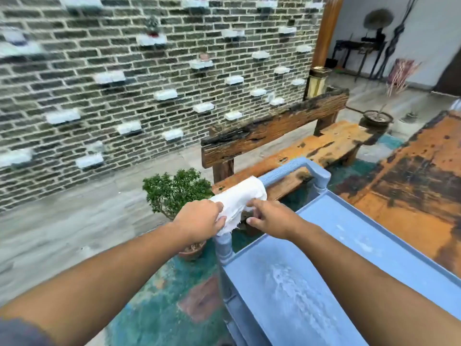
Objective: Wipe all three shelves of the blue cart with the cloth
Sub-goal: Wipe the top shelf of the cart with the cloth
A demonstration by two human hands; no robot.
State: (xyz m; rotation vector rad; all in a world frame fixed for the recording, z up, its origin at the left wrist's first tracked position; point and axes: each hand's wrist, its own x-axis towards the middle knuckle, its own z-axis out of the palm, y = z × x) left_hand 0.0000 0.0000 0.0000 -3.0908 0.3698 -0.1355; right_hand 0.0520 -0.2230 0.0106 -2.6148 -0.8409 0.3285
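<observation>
The blue cart (349, 221) stands at the lower right; only its top shelf shows, pale with dusty streaks, and the lower shelves are hidden. A white cloth (243, 196) hangs over the cart's handle bar (291, 168). My left hand (199, 221) grips the cloth's lower left part near the handle's post. My right hand (270, 217) pinches the cloth's lower right edge with its fingertips, just beyond the shelf's far rim.
A potted green shrub (174, 191) stands on the floor beside the cart's handle. A rough wooden bench (311, 146) sits beyond the cart, and a worn orange table (424, 171) lies to the right. A grey brick wall (124, 83) fills the left.
</observation>
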